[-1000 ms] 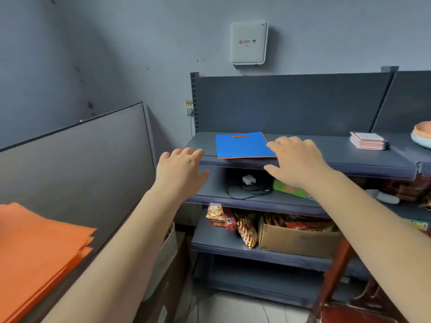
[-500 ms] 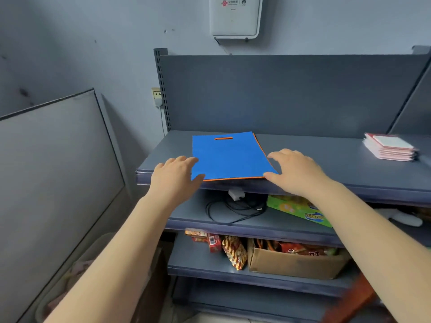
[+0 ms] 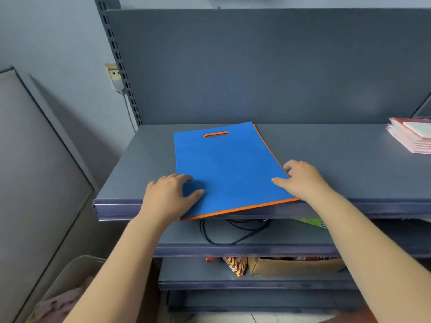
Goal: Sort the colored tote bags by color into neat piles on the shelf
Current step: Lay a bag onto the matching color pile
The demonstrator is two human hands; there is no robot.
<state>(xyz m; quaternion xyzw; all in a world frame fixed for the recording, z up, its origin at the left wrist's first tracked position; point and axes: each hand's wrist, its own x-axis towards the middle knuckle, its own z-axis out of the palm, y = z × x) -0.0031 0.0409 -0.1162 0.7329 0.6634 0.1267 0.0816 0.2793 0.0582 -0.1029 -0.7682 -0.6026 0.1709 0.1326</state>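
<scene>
A blue tote bag (image 3: 228, 169) lies flat on the top shelf (image 3: 349, 164), its cut-out handle at the far end. Under it lies an orange tote bag (image 3: 242, 209), showing only as a thin rim along the near and right edges. The near edge of both overhangs the shelf front a little. My left hand (image 3: 168, 197) rests on the bag's near-left corner, thumb and index finger on the blue surface. My right hand (image 3: 303, 180) sits at the near-right edge, thumb on the blue, the other fingers bent down beside the edge.
A stack of pink bags (image 3: 412, 136) lies at the shelf's far right. Below are a black cable (image 3: 233, 231), a green box (image 3: 312, 222) and a cardboard box (image 3: 291, 268) of snacks. A grey panel (image 3: 35, 183) and a basket (image 3: 77, 276) stand to the left.
I have come closer to the shelf. Both hands moved forward from the shelf's front edge onto the near corners of the blue bag. The orange pile on the left has left view.
</scene>
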